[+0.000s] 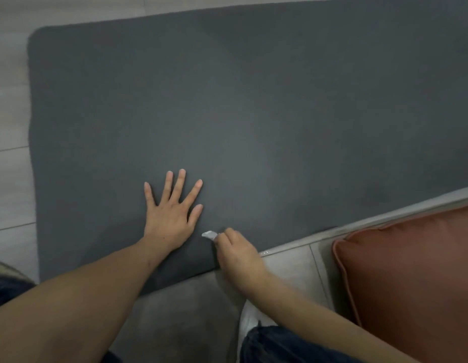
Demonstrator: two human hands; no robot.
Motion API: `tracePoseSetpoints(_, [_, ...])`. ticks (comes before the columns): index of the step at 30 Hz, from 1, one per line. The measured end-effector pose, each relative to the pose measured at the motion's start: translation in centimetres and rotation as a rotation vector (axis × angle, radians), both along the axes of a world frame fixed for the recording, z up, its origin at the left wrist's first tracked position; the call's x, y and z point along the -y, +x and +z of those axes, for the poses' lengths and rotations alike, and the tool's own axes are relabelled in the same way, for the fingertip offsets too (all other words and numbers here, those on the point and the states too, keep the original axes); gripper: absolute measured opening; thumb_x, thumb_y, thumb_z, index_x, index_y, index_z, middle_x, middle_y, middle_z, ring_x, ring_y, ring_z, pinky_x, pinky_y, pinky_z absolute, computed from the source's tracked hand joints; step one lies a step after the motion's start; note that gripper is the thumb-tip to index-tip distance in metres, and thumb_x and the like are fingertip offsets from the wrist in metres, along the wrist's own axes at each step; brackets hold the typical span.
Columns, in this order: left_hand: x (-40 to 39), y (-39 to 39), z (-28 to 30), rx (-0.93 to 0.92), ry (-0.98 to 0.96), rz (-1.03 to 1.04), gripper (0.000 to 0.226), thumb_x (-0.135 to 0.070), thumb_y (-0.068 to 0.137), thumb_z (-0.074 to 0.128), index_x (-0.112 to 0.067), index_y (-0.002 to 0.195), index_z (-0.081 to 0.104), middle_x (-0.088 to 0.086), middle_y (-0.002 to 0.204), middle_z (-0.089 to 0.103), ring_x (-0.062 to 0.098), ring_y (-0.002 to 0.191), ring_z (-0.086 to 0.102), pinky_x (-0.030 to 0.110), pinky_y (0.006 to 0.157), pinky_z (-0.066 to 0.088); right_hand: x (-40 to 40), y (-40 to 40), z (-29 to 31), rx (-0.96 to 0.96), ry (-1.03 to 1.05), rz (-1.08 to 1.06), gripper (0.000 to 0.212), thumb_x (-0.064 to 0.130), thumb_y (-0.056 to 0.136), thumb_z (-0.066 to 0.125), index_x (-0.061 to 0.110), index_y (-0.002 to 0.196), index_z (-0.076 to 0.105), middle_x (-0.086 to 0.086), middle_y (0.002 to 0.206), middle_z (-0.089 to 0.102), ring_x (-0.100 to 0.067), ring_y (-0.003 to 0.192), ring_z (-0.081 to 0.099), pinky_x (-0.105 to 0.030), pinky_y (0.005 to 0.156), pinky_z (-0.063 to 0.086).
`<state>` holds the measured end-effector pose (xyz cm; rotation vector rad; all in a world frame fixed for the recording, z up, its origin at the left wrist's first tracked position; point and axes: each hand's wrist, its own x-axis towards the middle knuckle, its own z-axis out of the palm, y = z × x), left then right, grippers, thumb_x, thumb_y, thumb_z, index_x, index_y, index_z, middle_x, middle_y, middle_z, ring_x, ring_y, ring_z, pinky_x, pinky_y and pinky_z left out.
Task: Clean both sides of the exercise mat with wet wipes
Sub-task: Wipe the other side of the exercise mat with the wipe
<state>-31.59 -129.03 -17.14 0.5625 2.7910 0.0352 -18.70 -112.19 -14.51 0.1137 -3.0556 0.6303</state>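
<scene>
A dark grey exercise mat (pixel 240 100) lies flat on the floor and fills most of the view. My left hand (pixel 172 213) rests palm down on the mat near its front edge, fingers spread and straight. Just to its right, my right hand (pixel 236 254) grips a small white wet wipe (pixel 209 235) against the mat at the front edge. Only a corner of the wipe sticks out past the curled fingers.
Light wood-look floor (pixel 10 113) borders the mat on the left and at the back. A rust-coloured cushion (pixel 411 284) sits at the right on a pale ledge (pixel 371 218). My knees in dark jeans and a white shoe (pixel 249 320) show at the bottom.
</scene>
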Motion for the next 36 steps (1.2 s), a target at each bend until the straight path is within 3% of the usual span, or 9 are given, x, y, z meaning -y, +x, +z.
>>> tracePoseSetpoints(3, [1.5, -0.4, -0.3, -0.001, 0.001, 0.101, 0.059, -0.062, 0.104, 0.007, -0.052, 0.160, -0.007, -0.002, 0.172, -0.020, 0.026, 0.157, -0.024, 0.073, 0.118, -0.012, -3.2, -1.3, -0.8, -0.038, 0.070, 0.174, 0.010, 0.015, 0.090, 0.058, 0.013, 0.098, 0.063, -0.005, 0.090, 0.054, -0.027, 0.082, 0.058, -0.039, 0.063, 0.051])
tracePoseSetpoints(6, [1.9, -0.6, -0.4, 0.002, 0.012, 0.124, 0.059, -0.063, 0.104, 0.010, -0.054, 0.159, -0.010, -0.004, 0.172, -0.021, 0.027, 0.155, -0.028, 0.077, 0.115, -0.011, -11.1, -4.0, -1.1, -0.084, 0.148, -0.203, 0.020, 0.014, 0.095, 0.050, 0.010, 0.106, 0.067, -0.009, 0.092, 0.058, -0.034, 0.086, 0.060, -0.046, 0.074, 0.054])
tracePoseSetpoints(10, [1.7, -0.7, -0.3, 0.012, 0.010, 0.117, 0.059, -0.063, 0.104, 0.009, -0.053, 0.159, -0.009, -0.004, 0.172, -0.021, 0.028, 0.155, -0.028, 0.077, 0.115, -0.010, -11.9, -5.0, 0.0, -0.159, 0.125, -0.519, 0.009, 0.001, 0.089, 0.060, 0.003, 0.082, 0.056, -0.015, 0.083, 0.052, -0.038, 0.072, 0.054, -0.046, 0.063, 0.048])
tracePoseSetpoints(17, [2.3, -1.3, 0.4, -0.007, 0.049, 0.113, 0.052, -0.056, 0.107, 0.013, -0.056, 0.159, 0.006, -0.006, 0.174, -0.001, 0.027, 0.159, -0.004, 0.074, 0.118, 0.002, 4.0, -1.0, -0.2, -0.052, 0.030, 0.269, 0.009, 0.008, 0.081, 0.066, 0.013, 0.086, 0.059, -0.006, 0.084, 0.052, -0.025, 0.074, 0.054, -0.037, 0.059, 0.047])
tracePoseSetpoints(19, [3.2, -2.0, 0.5, -0.050, 0.042, 0.107, 0.052, -0.053, 0.107, 0.017, -0.053, 0.159, 0.014, -0.004, 0.173, 0.011, 0.025, 0.158, 0.007, 0.073, 0.118, 0.008, -0.1, -3.2, -0.6, -0.112, 0.087, 0.153, 0.006, 0.008, 0.085, 0.066, 0.012, 0.087, 0.062, -0.007, 0.083, 0.053, -0.028, 0.075, 0.055, -0.041, 0.062, 0.050])
tracePoseSetpoints(25, [4.2, -2.0, 0.0, 0.030, 0.027, 0.347, 0.058, -0.064, 0.104, 0.012, -0.054, 0.159, -0.002, -0.005, 0.173, -0.016, 0.029, 0.157, -0.022, 0.081, 0.112, -0.009, -9.2, -7.3, 0.1, -0.160, 0.111, -0.488, 0.009, 0.001, 0.086, 0.061, 0.003, 0.081, 0.055, -0.016, 0.082, 0.052, -0.040, 0.072, 0.055, -0.046, 0.063, 0.047])
tracePoseSetpoints(29, [4.5, -2.6, 0.6, 0.096, 0.045, 0.332, 0.055, -0.059, 0.106, 0.010, -0.056, 0.159, -0.005, -0.009, 0.171, -0.020, 0.027, 0.156, -0.025, 0.080, 0.114, -0.007, 3.4, -4.7, -0.3, -0.115, 0.002, -0.110, 0.007, 0.006, 0.086, 0.060, 0.010, 0.082, 0.057, -0.009, 0.079, 0.051, -0.029, 0.071, 0.052, -0.041, 0.061, 0.045])
tracePoseSetpoints(32, [5.3, -2.5, 0.9, 0.061, 0.038, 0.318, 0.054, -0.054, 0.107, 0.013, -0.056, 0.159, 0.001, -0.009, 0.172, -0.014, 0.024, 0.158, -0.016, 0.078, 0.116, -0.001, 4.2, -3.8, -0.8, -0.106, 0.024, 0.140, 0.010, 0.007, 0.082, 0.065, 0.014, 0.082, 0.059, -0.004, 0.080, 0.051, -0.024, 0.072, 0.054, -0.037, 0.057, 0.048])
tracePoseSetpoints(36, [7.1, -3.6, 1.2, 0.051, 0.037, 0.390, 0.053, -0.056, 0.108, 0.018, -0.058, 0.158, 0.000, -0.008, 0.171, -0.019, 0.026, 0.157, -0.019, 0.082, 0.112, -0.003, -7.6, -7.0, -0.5, -0.103, 0.144, -0.233, 0.012, 0.016, 0.090, 0.052, 0.008, 0.084, 0.059, -0.012, 0.084, 0.054, -0.036, 0.075, 0.057, -0.045, 0.061, 0.049])
